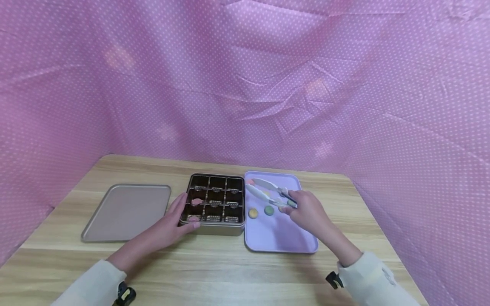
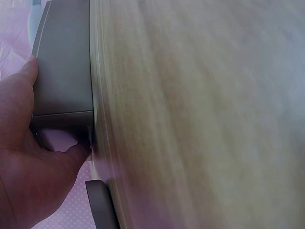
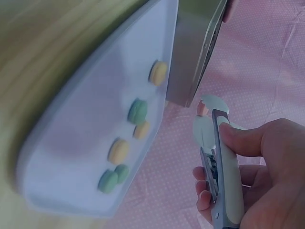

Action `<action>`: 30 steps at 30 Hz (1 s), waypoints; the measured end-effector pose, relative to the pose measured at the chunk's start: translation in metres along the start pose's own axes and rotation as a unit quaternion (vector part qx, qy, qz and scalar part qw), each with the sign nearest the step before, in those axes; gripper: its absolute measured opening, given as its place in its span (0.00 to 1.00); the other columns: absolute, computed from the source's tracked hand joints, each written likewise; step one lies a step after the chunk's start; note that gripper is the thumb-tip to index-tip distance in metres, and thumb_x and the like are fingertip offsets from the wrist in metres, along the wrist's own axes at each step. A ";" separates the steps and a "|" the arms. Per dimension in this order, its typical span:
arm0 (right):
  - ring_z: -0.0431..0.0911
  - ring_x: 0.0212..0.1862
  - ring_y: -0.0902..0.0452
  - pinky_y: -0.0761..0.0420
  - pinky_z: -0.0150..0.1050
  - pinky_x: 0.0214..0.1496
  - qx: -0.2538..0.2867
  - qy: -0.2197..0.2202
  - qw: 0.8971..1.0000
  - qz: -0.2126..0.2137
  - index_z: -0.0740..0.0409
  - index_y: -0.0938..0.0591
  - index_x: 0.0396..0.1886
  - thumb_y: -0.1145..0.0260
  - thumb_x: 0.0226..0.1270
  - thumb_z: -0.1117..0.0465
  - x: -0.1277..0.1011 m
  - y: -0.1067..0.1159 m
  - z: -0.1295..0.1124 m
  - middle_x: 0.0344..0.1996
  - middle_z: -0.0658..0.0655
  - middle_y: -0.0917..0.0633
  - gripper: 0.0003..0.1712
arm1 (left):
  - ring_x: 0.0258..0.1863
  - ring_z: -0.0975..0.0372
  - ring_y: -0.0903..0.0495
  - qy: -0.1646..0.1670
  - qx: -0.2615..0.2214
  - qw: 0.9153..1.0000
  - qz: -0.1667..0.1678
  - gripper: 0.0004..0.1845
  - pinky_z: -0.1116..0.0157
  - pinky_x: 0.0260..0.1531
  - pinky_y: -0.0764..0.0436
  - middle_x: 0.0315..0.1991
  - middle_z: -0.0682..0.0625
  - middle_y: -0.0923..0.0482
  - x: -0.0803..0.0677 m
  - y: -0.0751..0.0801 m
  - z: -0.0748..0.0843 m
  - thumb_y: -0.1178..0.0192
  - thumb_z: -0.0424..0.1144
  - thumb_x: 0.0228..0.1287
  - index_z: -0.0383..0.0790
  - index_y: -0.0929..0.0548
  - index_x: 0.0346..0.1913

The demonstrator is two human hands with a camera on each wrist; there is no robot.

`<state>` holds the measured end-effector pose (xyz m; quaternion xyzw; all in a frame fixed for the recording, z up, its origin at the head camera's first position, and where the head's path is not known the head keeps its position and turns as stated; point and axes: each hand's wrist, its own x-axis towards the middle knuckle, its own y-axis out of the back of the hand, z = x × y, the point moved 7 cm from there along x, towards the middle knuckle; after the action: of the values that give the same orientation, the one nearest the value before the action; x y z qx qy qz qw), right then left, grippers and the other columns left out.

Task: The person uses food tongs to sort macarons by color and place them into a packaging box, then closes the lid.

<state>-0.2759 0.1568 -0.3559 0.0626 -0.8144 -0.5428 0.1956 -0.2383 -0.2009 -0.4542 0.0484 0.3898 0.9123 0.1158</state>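
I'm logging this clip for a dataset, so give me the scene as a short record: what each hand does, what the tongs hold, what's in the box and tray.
left hand: grips the box at its near left corner
right hand: holds tongs over the tray
tongs: pinch a pink macaron
box: nine cells, a pink macaron in one
tray: yellow and green macarons
lid: left of box, on table

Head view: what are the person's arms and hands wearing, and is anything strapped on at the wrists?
Both hands, left hand and right hand, are bare, with no gloves or rings visible. Each arm wears a cream long sleeve ending at the wrist. At each cuff sits a small black strapped device, the left one showing a yellow spot, the right one plain black.
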 end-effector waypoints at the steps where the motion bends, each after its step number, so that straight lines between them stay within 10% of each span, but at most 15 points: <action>1: 0.49 0.34 0.24 0.24 0.44 0.36 0.001 -0.002 1.000 -0.002 0.65 0.15 0.51 0.23 0.58 0.58 0.002 -0.001 -0.002 0.33 0.57 0.14 0.24 | 0.76 0.32 0.54 0.000 0.000 1.000 -0.001 0.60 0.31 0.70 0.48 0.82 0.39 0.73 0.000 0.000 0.000 0.44 0.71 0.64 0.48 0.73 0.81; 30: 0.55 0.44 0.18 0.16 0.49 0.43 -0.024 0.050 0.998 -0.031 0.61 0.14 0.52 0.25 0.59 0.55 0.052 -0.049 -0.080 0.37 0.58 0.12 0.23 | 0.76 0.32 0.54 0.001 -0.004 1.000 -0.004 0.61 0.32 0.71 0.47 0.82 0.37 0.72 0.003 0.002 -0.004 0.45 0.72 0.63 0.45 0.71 0.81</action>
<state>-0.2976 0.0518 -0.3601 0.1101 -0.7879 -0.5642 0.2206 -0.2425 -0.2043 -0.4553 0.0455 0.3860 0.9136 0.1197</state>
